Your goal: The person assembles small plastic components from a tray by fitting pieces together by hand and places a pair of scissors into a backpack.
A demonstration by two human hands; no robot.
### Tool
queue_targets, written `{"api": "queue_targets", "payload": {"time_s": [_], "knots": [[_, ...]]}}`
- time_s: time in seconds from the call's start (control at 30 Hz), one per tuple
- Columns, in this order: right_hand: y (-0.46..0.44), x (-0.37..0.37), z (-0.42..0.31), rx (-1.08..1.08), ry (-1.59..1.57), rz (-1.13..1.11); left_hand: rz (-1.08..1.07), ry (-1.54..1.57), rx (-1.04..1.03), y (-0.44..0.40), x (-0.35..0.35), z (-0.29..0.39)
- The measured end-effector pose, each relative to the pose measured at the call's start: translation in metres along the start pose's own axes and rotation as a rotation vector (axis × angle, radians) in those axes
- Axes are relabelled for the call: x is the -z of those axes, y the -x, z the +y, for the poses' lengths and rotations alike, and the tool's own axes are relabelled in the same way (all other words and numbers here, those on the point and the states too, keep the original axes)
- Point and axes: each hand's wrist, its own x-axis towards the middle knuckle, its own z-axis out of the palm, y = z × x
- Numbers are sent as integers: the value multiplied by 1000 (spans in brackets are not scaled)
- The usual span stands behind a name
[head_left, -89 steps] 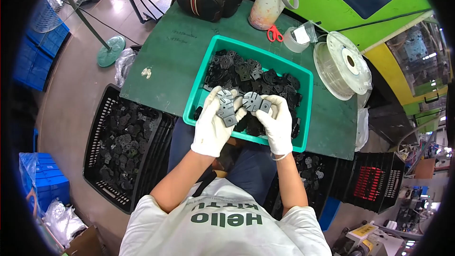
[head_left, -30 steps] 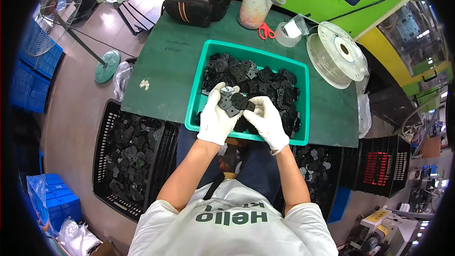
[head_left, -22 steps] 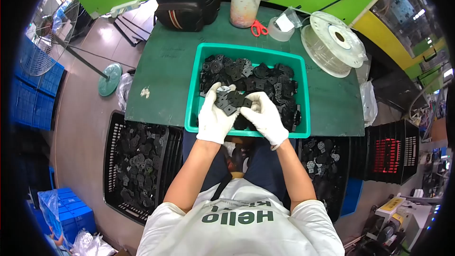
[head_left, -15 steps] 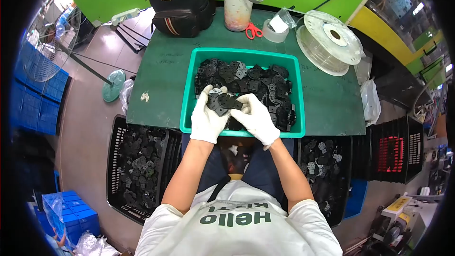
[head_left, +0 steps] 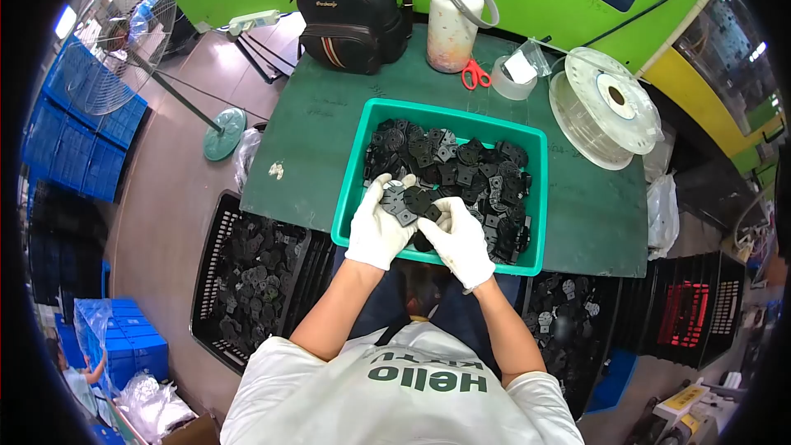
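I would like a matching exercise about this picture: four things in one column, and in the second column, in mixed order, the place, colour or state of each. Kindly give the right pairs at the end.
Column 1
1. Left hand
2. Scissors
3. Right hand
4. Spool

Column 2
A. Holding a black part
B. On the right side of the table
C. Holding a grey part
D. Red, lying beside the bottle

Right pairs: 1-C, 2-D, 3-A, 4-B
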Motion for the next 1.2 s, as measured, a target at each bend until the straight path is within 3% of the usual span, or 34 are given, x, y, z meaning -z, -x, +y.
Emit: {"api": "queue_targets", "payload": {"time_s": [0.27, 0.33, 0.37, 0.43, 0.5, 0.57, 0.7, 0.9, 0.97, 1.07, 1.17, 1.2], "knots": [[-2, -2, -1, -109, -107, 88, 44, -5, 30, 1, 0, -1], [-2, -7, -8, 95, 39, 111, -19, 28, -8, -5, 9, -6], [0, -11, -14, 96, 31, 69, -56, 15, -26, -6, 13, -9], [0, -20, -16, 229, 174, 23, 33, -103, -84, -2, 9, -7], [1, -13, -14, 114, 18, -29, 70, -57, -60, 1, 4, -4], [-8, 6, -11, 112, 33, 87, 99, 19, -85, 3, 0, -5], [-44, 42, 7, 258, 425, 222, 117, 41, -117, 6, -4, -5], [-83, 25, 17, 309, 943, 50, 153, 58, -152, 5, 0, -4], [-88, 19, 26, 380, 986, 19, 132, 66, -158, 4, 1, -4], [-85, 25, 22, 371, 983, 13, 121, 74, -158, 5, 1, -3], [-77, 53, 20, 90, 361, 11, 105, 74, -142, 5, 1, -3], [-73, 64, 9, -191, 2, -47, 98, 61, -144, 6, 0, -3]]}}
